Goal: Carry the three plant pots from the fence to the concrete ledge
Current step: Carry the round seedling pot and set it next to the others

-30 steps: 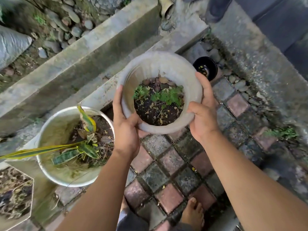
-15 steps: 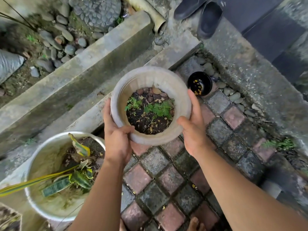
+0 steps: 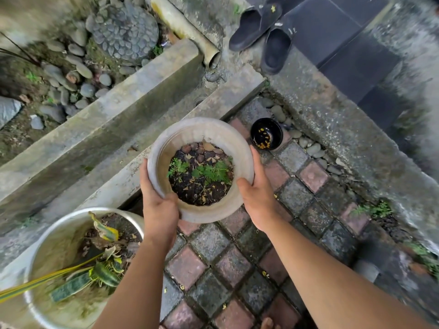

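Note:
I hold a round grey plant pot [image 3: 202, 131] with dark soil and small green seedlings between both hands, above the inner edge of the concrete ledge [image 3: 228, 96]. My left hand [image 3: 159, 205] grips its near-left rim, thumb inside. On the right rim sits my right hand [image 3: 256, 193]. A larger white pot [image 3: 42, 245] with a yellow-striped snake plant stands on the ledge at the lower left.
A small black bowl [image 3: 267, 135] with yellow bits sits on the brick paving [image 3: 213, 269] beside the held pot. Past the ledge runs a concrete gutter [image 3: 99, 124] with pebbles behind. Two dark sandals [image 3: 263, 32] lie on the raised step at the top right.
The held pot has shifted lower and rightward in view, with both hands still on it. The view has tilted up, bringing the sandals and stones in and pushing the white pot down-left.

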The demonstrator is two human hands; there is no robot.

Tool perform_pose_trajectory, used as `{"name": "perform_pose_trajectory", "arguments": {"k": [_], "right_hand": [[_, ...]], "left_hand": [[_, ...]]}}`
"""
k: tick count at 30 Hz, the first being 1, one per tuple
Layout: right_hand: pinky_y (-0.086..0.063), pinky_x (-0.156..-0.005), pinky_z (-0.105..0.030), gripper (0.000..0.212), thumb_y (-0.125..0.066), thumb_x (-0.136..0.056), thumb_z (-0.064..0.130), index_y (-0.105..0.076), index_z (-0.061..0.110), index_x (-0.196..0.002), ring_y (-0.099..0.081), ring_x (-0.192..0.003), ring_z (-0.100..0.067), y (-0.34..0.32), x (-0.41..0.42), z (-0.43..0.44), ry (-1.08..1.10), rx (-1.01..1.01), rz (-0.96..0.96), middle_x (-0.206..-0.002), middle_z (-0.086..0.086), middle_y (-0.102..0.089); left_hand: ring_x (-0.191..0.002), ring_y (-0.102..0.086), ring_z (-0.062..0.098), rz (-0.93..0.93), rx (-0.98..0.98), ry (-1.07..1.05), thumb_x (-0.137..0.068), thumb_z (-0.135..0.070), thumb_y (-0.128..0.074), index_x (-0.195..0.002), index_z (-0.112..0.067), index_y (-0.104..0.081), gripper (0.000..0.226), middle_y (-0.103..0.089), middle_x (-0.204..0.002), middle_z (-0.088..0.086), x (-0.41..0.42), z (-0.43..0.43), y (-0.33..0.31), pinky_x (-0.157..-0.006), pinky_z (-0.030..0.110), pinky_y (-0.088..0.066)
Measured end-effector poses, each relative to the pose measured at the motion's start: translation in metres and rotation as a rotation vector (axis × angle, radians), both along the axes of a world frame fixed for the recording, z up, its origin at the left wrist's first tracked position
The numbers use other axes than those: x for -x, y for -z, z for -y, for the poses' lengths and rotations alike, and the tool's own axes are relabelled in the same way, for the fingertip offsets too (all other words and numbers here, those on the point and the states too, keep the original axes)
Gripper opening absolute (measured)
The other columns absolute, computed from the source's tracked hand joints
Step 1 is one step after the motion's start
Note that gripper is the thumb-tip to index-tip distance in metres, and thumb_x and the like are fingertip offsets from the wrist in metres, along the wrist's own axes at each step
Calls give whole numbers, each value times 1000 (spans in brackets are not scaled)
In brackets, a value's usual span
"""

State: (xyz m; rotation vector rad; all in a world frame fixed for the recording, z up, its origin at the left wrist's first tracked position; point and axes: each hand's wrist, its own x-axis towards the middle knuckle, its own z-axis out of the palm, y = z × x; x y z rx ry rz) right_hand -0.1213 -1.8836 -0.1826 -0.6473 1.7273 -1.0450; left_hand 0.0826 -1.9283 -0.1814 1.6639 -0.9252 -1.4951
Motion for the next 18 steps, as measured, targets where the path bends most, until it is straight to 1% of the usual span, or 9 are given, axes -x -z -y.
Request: {"name": "perform_pose_trajectory", "arguments": {"k": [1, 3, 5, 7, 10, 12, 13, 16, 18], "right_hand": [[-56, -93, -17, 88, -55, -103, -6, -24, 47, -165, -65, -114, 10, 0, 1, 0, 4, -7, -6, -156, 19, -49], [-51, -108, -29, 88, -54, -103, -7, -25, 48, -165, -61, -127, -1, -1, 4, 1, 1, -14, -20, -164, 13, -45], [-47, -114, -38, 87, -54, -102, -8, -27, 47, -164, -58, -133, -7, -3, 8, 6, -32, -5, -26, -165, 9, -45], [-47, -115, -38, 86, -53, -102, -8, -28, 45, -164, -58, -135, -9, -7, 12, 11, -81, 2, -38, -164, 7, -48], [-57, -102, -29, 86, -54, -102, -6, -26, 45, -165, -64, -121, -1, -11, 17, 16, -153, -8, -78, -157, 3, -53], [-58, -87, -19, 85, -54, -102, -4, -25, 45, -165, -66, -102, 10, -10, 19, 17, -182, -15, -108, -151, 3, -57], [-57, -86, -18, 85, -54, -103, -3, -23, 45, -165, -65, -100, 13, -10, 19, 17, -191, -17, -122, -152, 4, -56], [-50, -99, -19, 84, -53, -105, -2, -19, 43, -167, -60, -123, 10, -10, 17, 15, -209, 2, -180, -166, 8, -41], [-41, -118, -26, 83, -52, -105, -5, -20, 40, -167, -43, -149, -5, -10, 14, 13, -206, 38, -185, -173, 10, -31]], "left_hand": [[-82, -63, -23, 11, 8, 4, -94, 19, -47, -147, -69, -31, 104, -50, -130, -27, 2, -2, -2, -63, 6, -54], [-90, -62, -22, 28, 34, 18, -94, 20, -46, -149, -66, -27, 104, -47, -129, -31, 4, -6, -4, -67, 6, -54], [-107, -61, -4, 25, 26, 13, -94, 20, -45, -147, -70, -25, 107, -49, -134, -24, 6, -9, -4, -83, 23, -56], [-115, -59, 9, 30, 23, 8, -95, 20, -45, -155, -62, -22, 104, -51, -138, -15, 6, -12, -4, -94, 36, -52], [-106, -64, 4, 57, 36, 52, -96, 17, -45, -158, -60, -14, 104, -52, -140, -10, 2, -13, -4, -81, 34, -58], [-100, -64, 12, 69, 46, 77, -97, 16, -46, -156, -63, -13, 104, -49, -148, -6, 1, -13, -5, -77, 37, -58], [-97, -64, 15, 74, 52, 99, -97, 15, -46, -156, -64, -13, 104, -44, -153, -8, 0, -13, -6, -76, 39, -58], [-80, -66, 9, 98, 67, 196, -97, 16, -43, -156, -64, -16, 103, -42, -147, -21, -4, -12, -6, -64, 33, -56], [-89, -69, 12, 116, 67, 231, -98, 13, -43, -156, -61, -18, 98, -42, -144, -22, -7, -11, -6, -66, 35, -57]]}}
